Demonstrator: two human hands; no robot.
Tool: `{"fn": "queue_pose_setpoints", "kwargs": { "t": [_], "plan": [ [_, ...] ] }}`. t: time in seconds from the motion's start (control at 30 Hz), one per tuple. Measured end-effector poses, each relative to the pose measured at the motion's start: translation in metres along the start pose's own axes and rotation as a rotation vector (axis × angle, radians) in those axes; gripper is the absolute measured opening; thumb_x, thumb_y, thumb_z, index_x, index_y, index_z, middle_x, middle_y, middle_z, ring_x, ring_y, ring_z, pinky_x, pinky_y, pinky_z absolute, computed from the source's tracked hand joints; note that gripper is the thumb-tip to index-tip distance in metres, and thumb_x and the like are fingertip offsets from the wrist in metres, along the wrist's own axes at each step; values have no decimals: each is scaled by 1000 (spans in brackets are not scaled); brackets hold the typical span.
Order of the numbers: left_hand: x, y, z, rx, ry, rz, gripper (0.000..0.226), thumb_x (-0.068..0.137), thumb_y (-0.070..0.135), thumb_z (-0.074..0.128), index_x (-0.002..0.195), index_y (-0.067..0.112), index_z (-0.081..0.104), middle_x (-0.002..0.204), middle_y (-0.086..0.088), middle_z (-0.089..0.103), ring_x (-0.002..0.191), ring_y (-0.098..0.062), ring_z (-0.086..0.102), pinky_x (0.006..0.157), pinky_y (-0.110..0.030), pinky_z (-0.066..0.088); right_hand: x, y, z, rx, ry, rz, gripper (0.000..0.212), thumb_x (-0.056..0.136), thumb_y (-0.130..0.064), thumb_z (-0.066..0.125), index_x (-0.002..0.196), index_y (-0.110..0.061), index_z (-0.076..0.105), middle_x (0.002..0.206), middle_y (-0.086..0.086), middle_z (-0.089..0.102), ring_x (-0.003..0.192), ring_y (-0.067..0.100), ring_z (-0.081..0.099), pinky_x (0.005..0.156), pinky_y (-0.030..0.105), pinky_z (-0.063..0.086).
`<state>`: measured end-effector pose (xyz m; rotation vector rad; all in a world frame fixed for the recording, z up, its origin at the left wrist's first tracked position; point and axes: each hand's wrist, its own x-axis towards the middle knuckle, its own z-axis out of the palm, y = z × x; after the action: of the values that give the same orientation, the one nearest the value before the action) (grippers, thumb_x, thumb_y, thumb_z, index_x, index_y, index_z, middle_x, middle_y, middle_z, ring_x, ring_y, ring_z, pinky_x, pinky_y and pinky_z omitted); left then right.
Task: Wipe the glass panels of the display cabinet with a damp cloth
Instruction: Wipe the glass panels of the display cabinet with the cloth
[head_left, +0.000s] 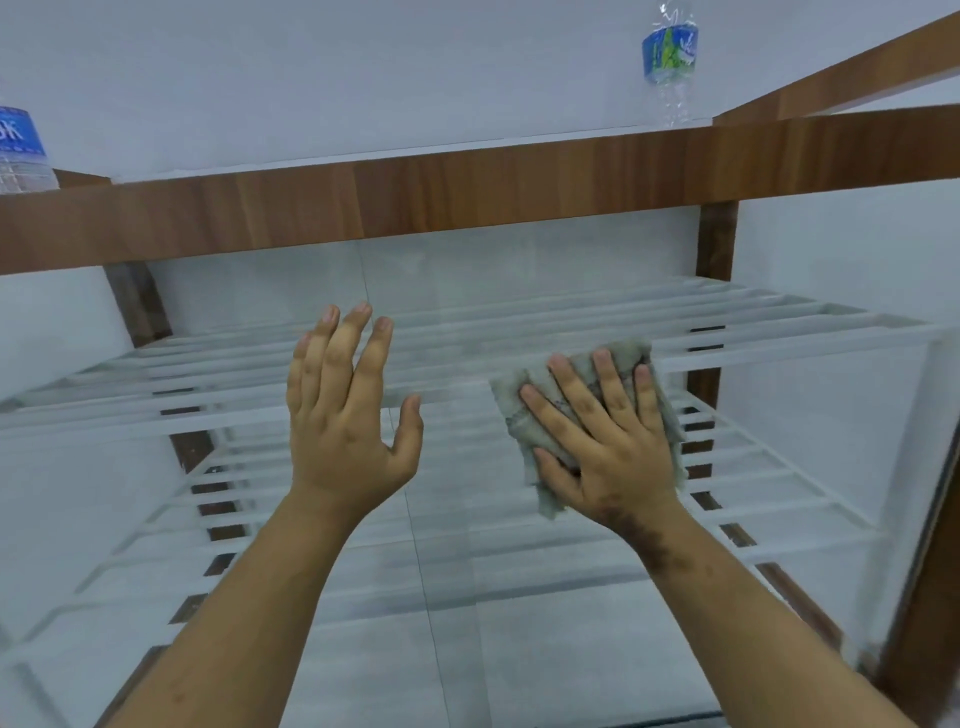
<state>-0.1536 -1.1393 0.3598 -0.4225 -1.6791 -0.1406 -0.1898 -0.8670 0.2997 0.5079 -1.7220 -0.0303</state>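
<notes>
right hand (613, 441) presses a grey cloth (582, 410) flat on the glass panel (467, 571); left hand (348, 415) spread wide.

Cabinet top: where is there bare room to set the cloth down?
The cabinet top lies bare between the left bottle and the right bottle. The ends by the bottles are taken. The right hand presses the cloth.

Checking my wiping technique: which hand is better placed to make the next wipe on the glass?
Right. The right hand already presses the grey cloth flat on the glass panel; the left hand is open, without a cloth.
</notes>
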Motion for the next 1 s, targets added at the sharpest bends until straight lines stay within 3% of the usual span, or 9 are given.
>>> {"fn": "queue_pose_setpoints", "kwargs": {
  "t": [0.13,0.23,0.3,0.43,0.53,0.67,0.8,0.9,1.0],
  "plan": [
    [-2,40,6,-14,-6,58,56,91,22,65,141,-2,56,149,-22,51,148,-40,35,123,-54,28,3,76,-19,-3,57,276,60,105,-49,40,159,-22,40,167,12,31,155,44,20,122,71,14],
    [-6,88,23,-54,-58,98,53,90,21,67,138,2,60,148,-19,53,147,-37,38,120,-48,33,32,81,-27,26,47,381,64,104,-50,40,161,-22,35,169,12,26,156,46,14,125,66,3],
    [-10,118,37,-54,-78,89,52,89,22,68,137,3,61,147,-19,54,146,-37,40,120,-46,32,29,69,-25,69,8,275,65,104,-51,42,162,-24,33,170,10,25,157,45,14,125,64,-1],
    [-21,162,60,-32,-94,52,53,89,23,66,138,3,60,148,-18,53,145,-37,42,121,-45,30,-47,96,-19,53,-35,-13,62,102,-53,52,158,-29,41,167,5,33,156,39,23,125,64,11],
    [-24,187,78,-21,-107,58,56,88,25,69,139,5,58,149,-18,52,146,-38,41,117,-52,36,-104,167,-22,-13,11,18,65,97,-53,58,157,-31,44,164,5,39,154,39,27,123,67,16],
    [-24,215,100,18,-129,53,59,90,32,68,143,10,56,154,-17,48,149,-37,36,120,-56,31,-111,262,-41,16,46,202,61,103,-50,44,159,-25,39,166,10,32,155,43,19,122,71,11],
    [-23,228,115,88,-107,10,59,90,37,67,143,14,54,153,-17,48,149,-38,35,120,-60,26,-72,259,-49,74,48,307,62,104,-47,45,161,-23,36,169,9,23,156,47,13,124,64,-4],
    [-25,230,120,101,-95,-7,59,89,37,65,142,14,51,152,-17,47,149,-39,34,120,-62,25,-86,231,-39,62,4,124,62,102,-49,49,159,-26,39,168,8,28,155,45,19,123,70,4],
    [-25,231,122,99,-95,-20,58,90,38,62,141,14,51,152,-17,46,150,-40,33,120,-63,24,-122,247,-36,26,-18,-28,64,99,-54,55,158,-30,42,165,6,36,154,41,26,121,72,12]
  ]
}}
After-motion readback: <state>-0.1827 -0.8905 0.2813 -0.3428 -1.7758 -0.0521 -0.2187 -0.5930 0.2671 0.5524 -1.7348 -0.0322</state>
